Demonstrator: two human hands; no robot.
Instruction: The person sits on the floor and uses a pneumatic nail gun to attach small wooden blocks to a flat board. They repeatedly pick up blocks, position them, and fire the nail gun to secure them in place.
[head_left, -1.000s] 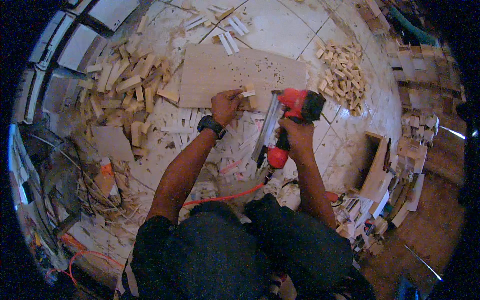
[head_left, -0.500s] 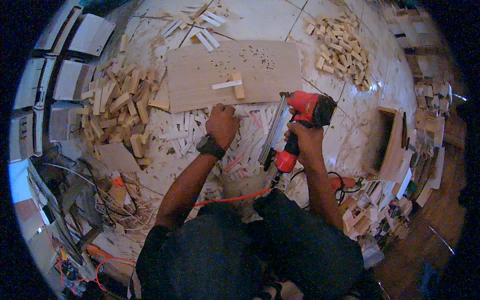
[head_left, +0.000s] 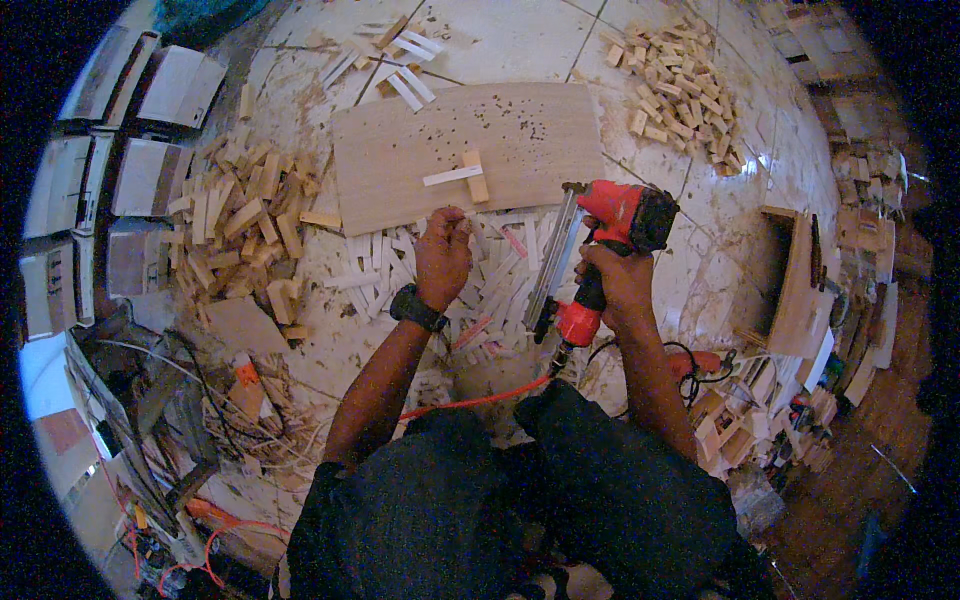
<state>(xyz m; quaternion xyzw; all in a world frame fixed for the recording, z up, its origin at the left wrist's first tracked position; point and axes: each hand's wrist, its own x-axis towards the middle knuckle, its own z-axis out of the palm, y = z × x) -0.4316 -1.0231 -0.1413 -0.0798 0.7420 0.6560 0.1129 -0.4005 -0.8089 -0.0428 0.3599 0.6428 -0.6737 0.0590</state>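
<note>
Red nail gun [head_left: 610,250] sits tight in our right hand [head_left: 618,283], raised off the floor so it is ready. Our left hand [head_left: 443,255] pinches into the white strips [head_left: 400,265] just below the board [head_left: 470,160], picking one.

Pale tiled floor [head_left: 500,45] strewn with small wooden blocks [head_left: 245,215], thin white strips [head_left: 400,262], a flat plywood board [head_left: 465,150].

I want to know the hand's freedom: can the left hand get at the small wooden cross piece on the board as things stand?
Probably yes. The left hand sits at the board's near edge, with bare board between it and the cross piece. The nail gun stays off to the right.
</note>
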